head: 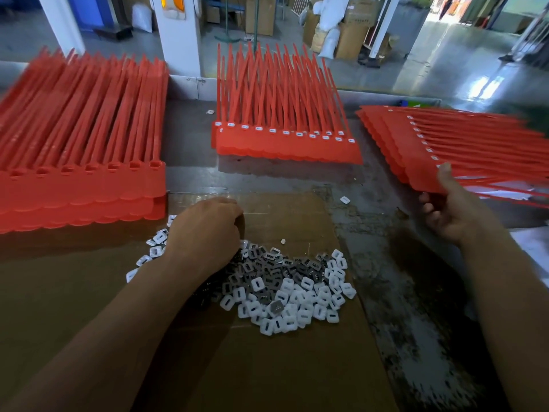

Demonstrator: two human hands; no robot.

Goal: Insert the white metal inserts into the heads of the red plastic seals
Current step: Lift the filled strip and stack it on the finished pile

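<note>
I see my left hand down on the far left side of the heap of white inserts. Its fingers curl down and the tips are hidden, so I cannot tell if it holds one. The heap lies on a brown cardboard in front of me (some pieces show a grey side, some a white side).

My right hand grips the near corner of a red sheet of seals, thumb on top and fingers under. This sheet is off to the right and has white dots along its row of heads.

The middle stack of red seals lies across the table from the heap, with a white insert in each head. The left stack is big, and its heads show open holes. One loose insert lies on the table between the heap and the red sheet.
</note>
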